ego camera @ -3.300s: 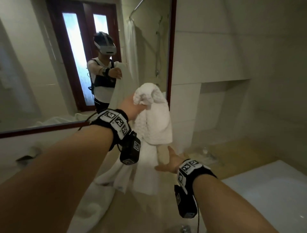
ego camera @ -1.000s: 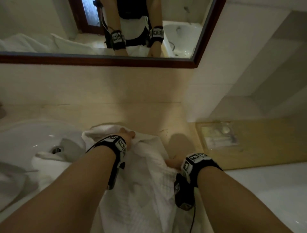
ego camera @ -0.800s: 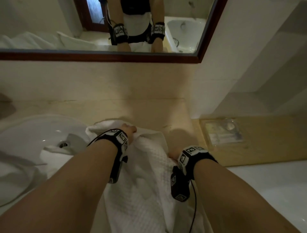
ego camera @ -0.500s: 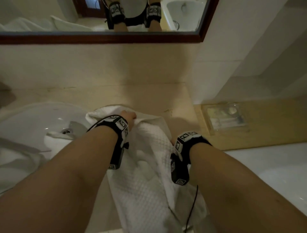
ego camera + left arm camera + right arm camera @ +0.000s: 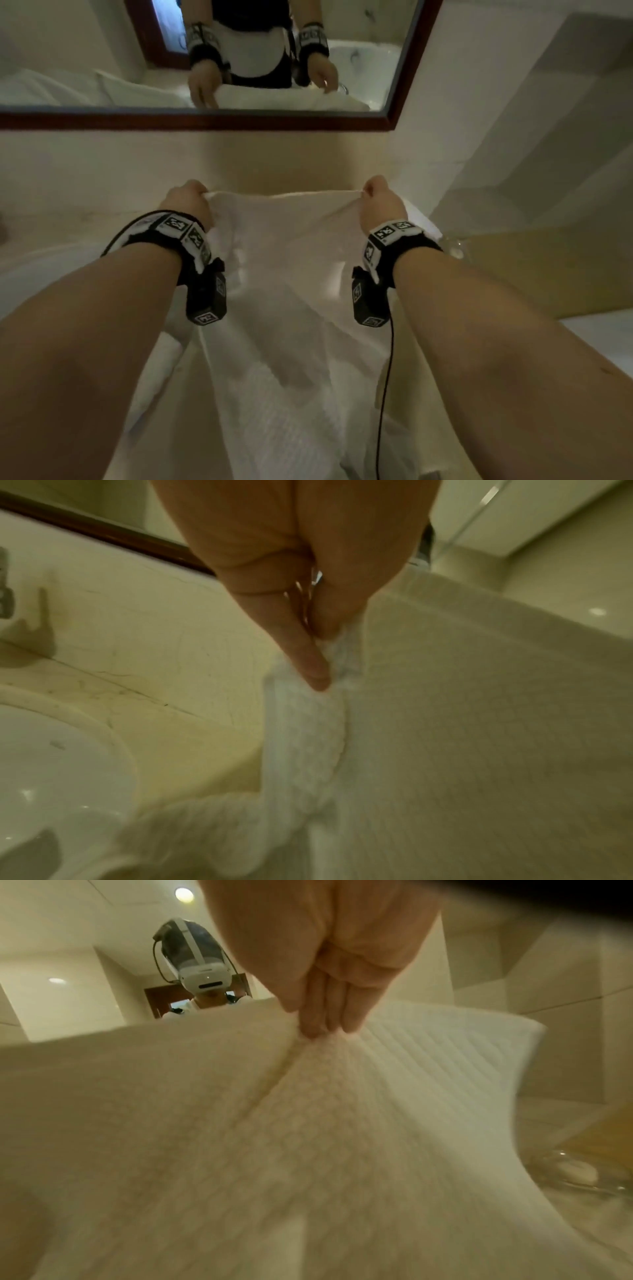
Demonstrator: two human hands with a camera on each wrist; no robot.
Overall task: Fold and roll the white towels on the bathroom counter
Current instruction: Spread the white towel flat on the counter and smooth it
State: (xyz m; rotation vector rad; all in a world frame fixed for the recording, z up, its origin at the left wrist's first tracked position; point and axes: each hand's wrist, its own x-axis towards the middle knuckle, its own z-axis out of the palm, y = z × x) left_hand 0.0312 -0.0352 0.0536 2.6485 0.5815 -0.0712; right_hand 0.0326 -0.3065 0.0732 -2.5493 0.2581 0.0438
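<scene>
A white waffle-weave towel [image 5: 287, 308] is stretched wide between both hands above the counter, its lower part hanging toward me. My left hand [image 5: 191, 202] pinches the towel's far left corner; in the left wrist view the fingers [image 5: 308, 658] clamp bunched cloth of the towel [image 5: 479, 723]. My right hand [image 5: 378, 198] pinches the far edge near the right corner, and a flap of towel [image 5: 445, 1056] sticks out past the fingers [image 5: 325, 1020]. Another white towel [image 5: 154, 370] lies under the left forearm, partly hidden.
A white sink basin [image 5: 51, 764] sits at the left in the marble counter [image 5: 154, 669]. A wood-framed mirror [image 5: 205, 120] runs along the back wall. A clear soap dish [image 5: 575, 1175] rests on the wooden ledge [image 5: 548, 267] at right. The white bathtub rim [image 5: 603, 335] lies at lower right.
Both hands have lifted and moved apart, pulling the bunched towel's far edge taut and spreading it wide. Before, the hands were close together low on the counter.
</scene>
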